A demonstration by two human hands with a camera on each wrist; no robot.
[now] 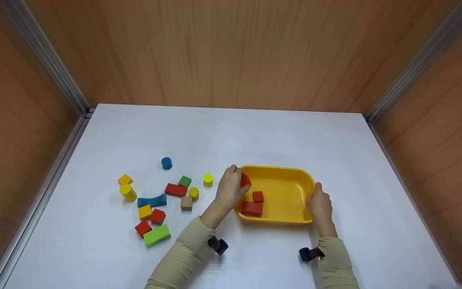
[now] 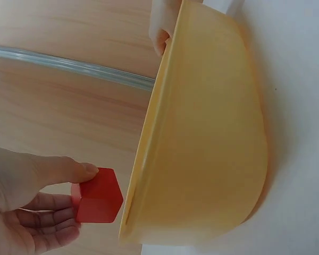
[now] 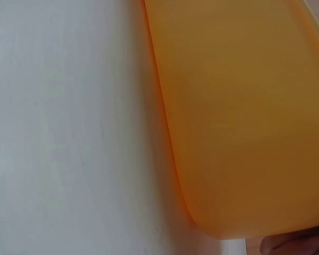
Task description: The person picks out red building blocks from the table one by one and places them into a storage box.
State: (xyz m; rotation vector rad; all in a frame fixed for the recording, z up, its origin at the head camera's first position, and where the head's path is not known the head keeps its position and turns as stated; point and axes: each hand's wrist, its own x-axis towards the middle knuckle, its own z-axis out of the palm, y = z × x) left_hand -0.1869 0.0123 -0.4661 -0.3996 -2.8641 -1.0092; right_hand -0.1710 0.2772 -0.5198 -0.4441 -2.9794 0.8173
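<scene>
A yellow plastic tub [image 1: 287, 192] stands on the white table. My left hand [image 1: 229, 188] pinches a red block [image 2: 100, 196] between thumb and fingers, just above the tub's left rim. Inside the tub, at its left end, lie a small red cube [image 1: 258, 196] and a larger red block [image 1: 252, 208]. My right hand [image 1: 320, 204] grips the tub's right rim, its thumb on the inner side. The right wrist view is mostly filled by the tub's outer wall [image 3: 244, 117], with fingertips [image 3: 295, 245] at the lower edge.
Left of the tub lie loose blocks: a red brick [image 1: 176, 190], a blue arched piece [image 1: 152, 200], a light green brick [image 1: 157, 235], a blue cylinder [image 1: 167, 163], a yellow cylinder [image 1: 128, 192] and several others. Wooden panels [image 1: 231, 52] enclose the table at the back and sides.
</scene>
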